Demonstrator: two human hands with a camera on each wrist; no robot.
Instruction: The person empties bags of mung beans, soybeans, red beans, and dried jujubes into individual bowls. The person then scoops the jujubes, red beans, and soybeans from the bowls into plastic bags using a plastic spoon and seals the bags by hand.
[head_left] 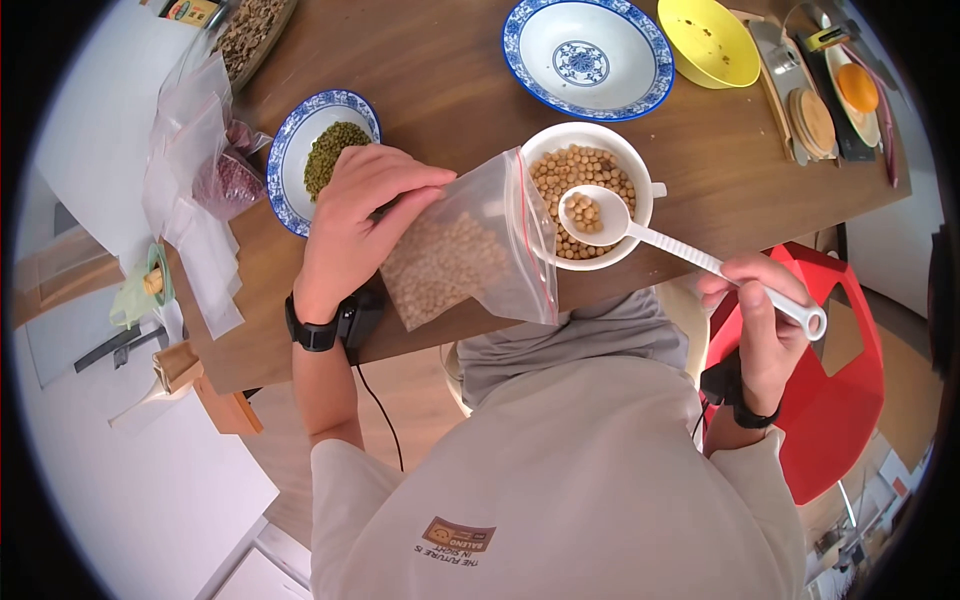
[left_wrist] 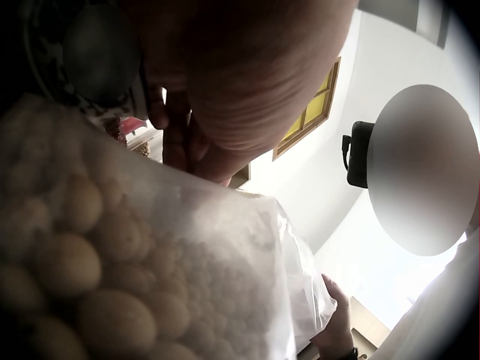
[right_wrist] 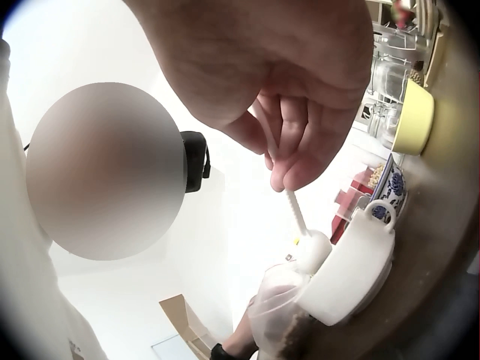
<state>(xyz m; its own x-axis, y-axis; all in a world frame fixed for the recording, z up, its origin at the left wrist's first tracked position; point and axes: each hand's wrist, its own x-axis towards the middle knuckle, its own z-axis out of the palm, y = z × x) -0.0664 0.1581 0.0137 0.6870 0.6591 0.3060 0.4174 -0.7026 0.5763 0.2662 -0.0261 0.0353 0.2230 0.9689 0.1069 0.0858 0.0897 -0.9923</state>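
My left hand (head_left: 362, 215) pinches the upper edge of a clear zip bag (head_left: 450, 250) between thumb and fingers. Round tan beans (left_wrist: 112, 262) fill the bag's lower part, and its red-striped mouth leans at the rim of a white handled bowl (head_left: 648, 215). Similar beans (head_left: 575, 165) lie in that bowl. With curled fingers my right hand (head_left: 765, 320) grips the handle of a white spoon (head_left: 610, 225). Its scoop is over the bowl with a few beans in it. In the right wrist view the spoon's handle (right_wrist: 296, 214) slants down from my fingertips to the bowl.
A blue-and-white bowl of green beans (head_left: 335, 150) sits beside my left hand. Bags with dark red beans (head_left: 232, 185) lie at left. Behind the white bowl stand another patterned bowl (head_left: 620, 85) and a yellow bowl (head_left: 735, 60). A red chair (head_left: 830, 390) is at right.
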